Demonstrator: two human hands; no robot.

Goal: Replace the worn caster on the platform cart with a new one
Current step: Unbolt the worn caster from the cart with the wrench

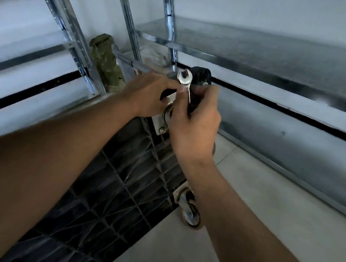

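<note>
The cart (121, 168) lay tipped up with its ribbed black underside facing the person, and the work was at its far corner, where the caster (200, 76) sat on a pale plate (159, 126), close against the shelving. Both hands met there, touching. The left hand (150, 95) had its fingers curled about the caster's fork, apparently steadying it. The right hand (193, 122) pinched a wrench (184, 78) by the shank, with the open end pointing up and off any fastener. One bolt (162, 130) showed at the plate's near edge; the others were hidden behind the hands. The step looked to be the plate's bolts, though it could not be told whether they were coming out or going in, nor whether this caster was the worn one or the new. The next move would likely call for turning the wrench down, seating it square on a bolt head, and holding the caster so the plate did not swing. Room for the wrench looked tight: the shelving (247, 58) ran just behind the wheel, and a green bag (104, 63) stood to the left against an upright. A second caster (189, 211) sat lower on the cart's edge, by the right forearm, over the pale floor (269, 202).
</note>
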